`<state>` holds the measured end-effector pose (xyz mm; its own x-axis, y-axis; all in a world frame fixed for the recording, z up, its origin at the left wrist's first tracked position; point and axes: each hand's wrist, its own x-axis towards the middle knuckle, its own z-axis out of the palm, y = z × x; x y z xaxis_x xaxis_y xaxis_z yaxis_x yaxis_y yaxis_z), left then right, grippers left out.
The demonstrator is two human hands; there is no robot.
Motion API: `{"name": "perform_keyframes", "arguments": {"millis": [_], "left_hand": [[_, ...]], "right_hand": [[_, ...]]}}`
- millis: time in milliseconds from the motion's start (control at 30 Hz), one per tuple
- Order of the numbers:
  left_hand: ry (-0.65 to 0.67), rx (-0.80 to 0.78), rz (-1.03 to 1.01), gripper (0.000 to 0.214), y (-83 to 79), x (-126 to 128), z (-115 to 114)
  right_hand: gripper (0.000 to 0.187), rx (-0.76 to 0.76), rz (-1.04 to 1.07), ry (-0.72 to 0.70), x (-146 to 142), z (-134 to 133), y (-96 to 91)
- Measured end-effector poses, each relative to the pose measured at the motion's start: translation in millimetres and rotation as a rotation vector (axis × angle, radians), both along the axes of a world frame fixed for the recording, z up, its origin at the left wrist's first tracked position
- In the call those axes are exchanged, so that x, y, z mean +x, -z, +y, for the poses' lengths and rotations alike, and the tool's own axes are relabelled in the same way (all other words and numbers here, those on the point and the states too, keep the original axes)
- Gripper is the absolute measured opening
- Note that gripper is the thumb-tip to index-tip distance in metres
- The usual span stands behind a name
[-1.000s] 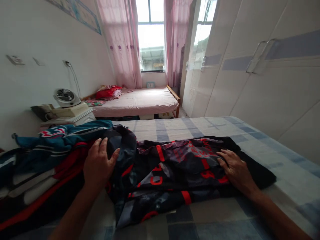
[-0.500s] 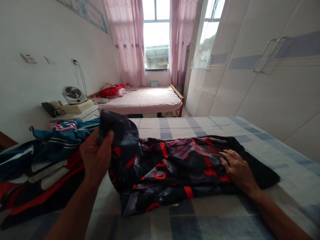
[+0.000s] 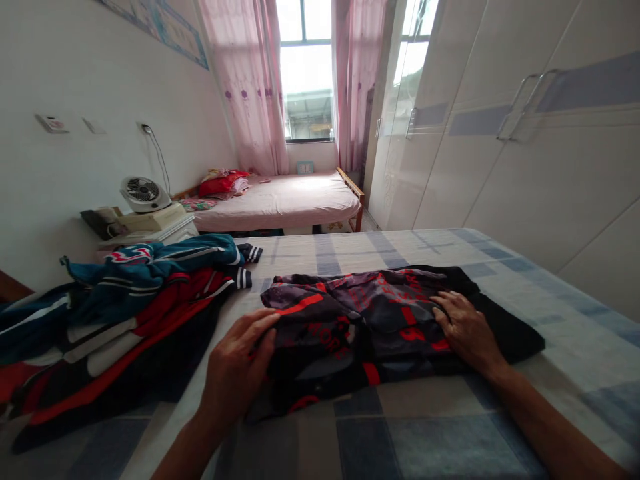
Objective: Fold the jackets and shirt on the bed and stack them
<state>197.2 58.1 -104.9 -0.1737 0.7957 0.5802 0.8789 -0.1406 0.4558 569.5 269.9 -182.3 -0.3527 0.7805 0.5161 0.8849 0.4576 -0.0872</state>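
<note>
A black and grey garment with red lettering and red bars lies folded into a long bundle across the bed. At its left end rests my left hand, fingers stretched over the folded edge and thumb slightly apart. My right hand is spread flat on the bundle's right part, pressing the cloth. A plain black part of the bundle sticks out beyond the right hand. Both palms' undersides are hidden.
To the left is a heap of teal, red and black clothes. The checked bedsheet runs under everything. Farther back stand a pink-covered bed and a small fan; a white wardrobe lines the right side.
The raised left end of the garment has been folded down to the right onto the bundle. My left hand has come down with it and let go. The right hand stays on the cloth.
</note>
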Motion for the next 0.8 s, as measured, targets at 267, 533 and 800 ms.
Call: {"name": "perform_keyframes", "arguments": {"millis": [267, 533, 800], "left_hand": [[-0.281, -0.412, -0.571, 0.071, 29.9, -39.3, -9.2], [-0.099, -0.572, -1.137, 0.048, 8.7, -33.5, -2.9], [-0.067, -0.633, -1.571, 0.033, 5.5, -36.6, 16.3]], "right_hand": [[0.037, 0.186, 0.109, -0.191, -38.1, -38.5, -61.3], [0.050, -0.058, -0.026, -0.602, -136.9, -97.9, -64.2], [0.040, -0.165, 0.160, -0.529, -129.2, -79.3, -72.7]]}}
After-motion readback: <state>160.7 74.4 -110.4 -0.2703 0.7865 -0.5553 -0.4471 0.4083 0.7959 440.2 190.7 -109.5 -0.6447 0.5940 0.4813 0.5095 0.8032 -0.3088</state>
